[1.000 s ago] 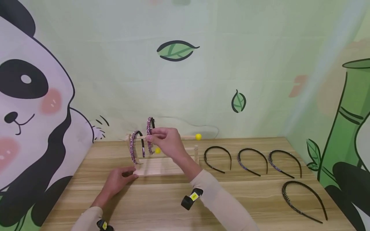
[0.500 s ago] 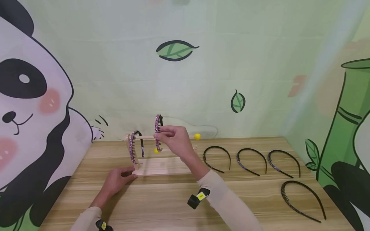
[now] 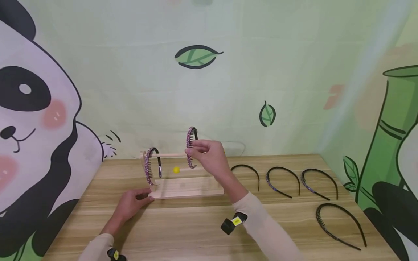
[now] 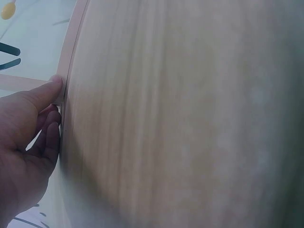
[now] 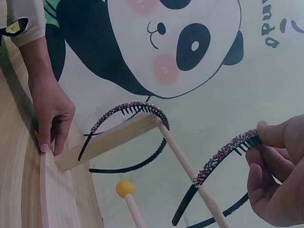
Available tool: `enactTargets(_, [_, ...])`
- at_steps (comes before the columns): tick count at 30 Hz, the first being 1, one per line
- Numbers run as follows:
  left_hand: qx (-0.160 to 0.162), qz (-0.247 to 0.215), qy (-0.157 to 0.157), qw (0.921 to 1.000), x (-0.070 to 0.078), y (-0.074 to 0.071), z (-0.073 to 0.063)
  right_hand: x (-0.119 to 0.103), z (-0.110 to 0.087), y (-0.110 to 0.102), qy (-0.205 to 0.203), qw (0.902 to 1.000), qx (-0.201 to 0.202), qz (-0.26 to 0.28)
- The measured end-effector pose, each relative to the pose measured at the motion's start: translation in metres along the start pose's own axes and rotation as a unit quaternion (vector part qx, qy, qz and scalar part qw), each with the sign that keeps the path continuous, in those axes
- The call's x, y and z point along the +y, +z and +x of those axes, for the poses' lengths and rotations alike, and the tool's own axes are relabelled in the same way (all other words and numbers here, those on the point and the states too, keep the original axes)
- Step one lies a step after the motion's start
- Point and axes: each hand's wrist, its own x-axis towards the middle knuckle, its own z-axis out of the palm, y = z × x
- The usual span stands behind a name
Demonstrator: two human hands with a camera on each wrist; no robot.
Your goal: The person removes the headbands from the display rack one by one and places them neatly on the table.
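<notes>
My right hand (image 3: 210, 157) pinches a toothed headband (image 3: 190, 145) with pink-purple rhinestones between thumb and fingers. In the right wrist view this headband (image 5: 223, 159) loops around the upper wooden rod (image 5: 183, 161) of a small rack. A second rhinestone headband (image 3: 148, 166) hangs on the same rod at its left end, by the rack's upright (image 5: 109, 142). My left hand (image 3: 130, 204) grips the left front corner of the rack's wooden base (image 3: 186, 187). In the left wrist view, the left thumb lies against the rack's edge (image 4: 71, 52). My right hand hides the upper rod's right end.
Several dark headbands lie on the table's right side, among them one near the hand (image 3: 246, 166), one in the middle (image 3: 279, 190) and one at the front right (image 3: 339, 239). A lower rod ends in a yellow ball (image 3: 176, 170). A panda-printed cloth (image 3: 130, 90) stands behind.
My right hand has moved to the right and slightly up, carrying the rhinestone headband along the upper rod, away from the one at the left. The left hand stays at the base corner.
</notes>
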Motion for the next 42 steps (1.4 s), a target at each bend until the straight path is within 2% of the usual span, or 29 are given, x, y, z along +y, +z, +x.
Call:
enactTargets(15, [-0.002, -0.006, 0.005, 1.0, 0.001, 0.001, -0.001, 0.006, -0.003, -0.029, 0.013, 0.9981, 0.046, -0.039])
enactTargets(24, [-0.001, -0.007, 0.008, 0.9999, 0.002, 0.0, 0.0, 0.009, -0.005, -0.042, 0.018, 0.9971, 0.052, -0.052])
enactTargets(38, [0.002, -0.002, 0.017, 0.9999, -0.001, 0.0, 0.0, 0.015, -0.007, -0.054, 0.006, 0.9968, 0.068, -0.042])
enactTargets(42, [0.001, -0.004, 0.01, 0.9999, -0.001, 0.0, 0.0, 0.018, -0.01, -0.058, 0.011, 0.9962, 0.078, -0.037])
